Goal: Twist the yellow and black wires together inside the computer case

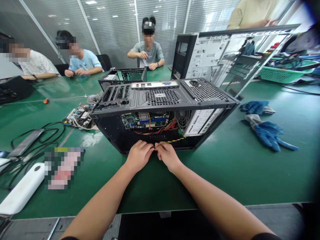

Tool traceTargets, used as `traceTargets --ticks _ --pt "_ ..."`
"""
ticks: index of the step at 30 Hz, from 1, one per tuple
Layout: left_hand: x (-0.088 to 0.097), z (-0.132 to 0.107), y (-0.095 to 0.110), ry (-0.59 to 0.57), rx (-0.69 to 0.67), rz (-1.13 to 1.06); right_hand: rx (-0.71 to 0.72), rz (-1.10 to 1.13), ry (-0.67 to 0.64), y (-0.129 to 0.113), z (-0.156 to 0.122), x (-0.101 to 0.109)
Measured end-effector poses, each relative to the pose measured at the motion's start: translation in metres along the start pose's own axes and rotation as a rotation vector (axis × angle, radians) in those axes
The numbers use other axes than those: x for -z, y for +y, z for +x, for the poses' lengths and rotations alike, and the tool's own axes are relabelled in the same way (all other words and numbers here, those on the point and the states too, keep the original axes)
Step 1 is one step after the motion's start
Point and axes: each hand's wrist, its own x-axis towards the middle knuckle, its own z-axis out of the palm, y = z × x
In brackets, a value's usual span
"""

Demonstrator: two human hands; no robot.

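1. Yellow-black cable [172, 141] lies just below the frame's centre, running from the computer case [162, 109]'s open side toward us.
2. Our left hand [140, 155] and right hand [167, 156] nearly meet there, both pinching the cable's near end.
3. We see the power supply [203, 121] right of centre, and blue gloves [267, 131] at the frame's right.

The twisted cable [172, 141] is striped yellow and black. The computer case [162, 108] is dark grey to black, patterned with mesh holes on top; inside, the power supply [203, 122] carries a white label with black print, the wires [170, 126] are red and orange, and the motherboard [131, 120] is green with blue. The tabletop [225, 180] is deep green, the gloves [267, 131] blue and grey, the basket [278, 76] pale green, the power strip [23, 190] white. Co-workers' shirts: one grey [157, 52], one light blue [88, 60], one speckled white [41, 62].
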Motion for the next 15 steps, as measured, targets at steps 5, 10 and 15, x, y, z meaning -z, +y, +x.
traceTargets --ticks 5,10,15 --pt "0.0007 0.0024 0.0006 -0.036 -0.013 0.019 -0.012 0.017 0.004 0.0004 0.0007 -0.0004" --pt "-0.0009 0.0014 -0.0006 -0.013 -0.023 0.003 -0.007 0.015 0.002 0.0005 0.0008 -0.0003" --pt "-0.0023 -0.0013 -0.0015 0.019 0.020 -0.014 -0.008 0.024 -0.005 0.0009 0.0010 0.0001"
